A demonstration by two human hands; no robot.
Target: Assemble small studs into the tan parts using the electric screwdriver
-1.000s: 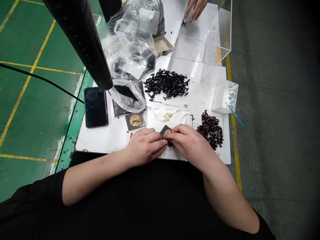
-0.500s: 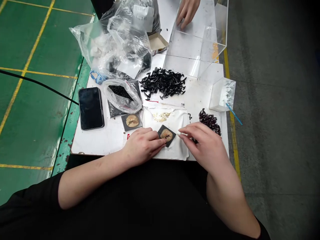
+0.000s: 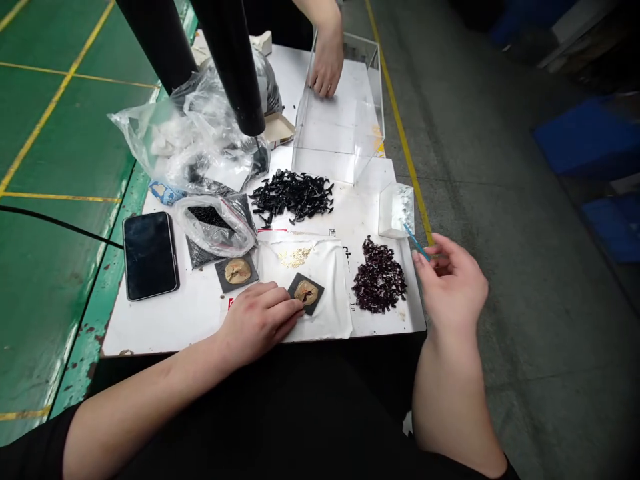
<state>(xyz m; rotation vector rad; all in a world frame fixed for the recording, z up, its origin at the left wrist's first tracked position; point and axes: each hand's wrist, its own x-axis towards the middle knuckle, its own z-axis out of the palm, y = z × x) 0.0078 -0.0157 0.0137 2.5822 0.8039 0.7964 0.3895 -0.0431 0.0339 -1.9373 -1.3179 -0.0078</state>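
The white tabletop (image 3: 160, 320) stood beside green flooring (image 3: 45, 267), its front edge just beside the person's dark clothing (image 3: 325, 413). Open room was noted at the front left, below the phone (image 3: 150, 257); the dark red pieces (image 3: 379, 277) left only a narrow strip to the right edge. The right hand (image 3: 453, 287), beyond that edge, had its grip pinched on the free end of a blue stick (image 3: 416, 241) slanting from a clear container (image 3: 395, 210). The left hand (image 3: 257, 317) touched the dark square (image 3: 313, 307); its thumb was hidden, so its grip could not be told. The square lay flat on the white sheet (image 3: 327, 293), turned cornerwise to the front edge, without a clear long axis.
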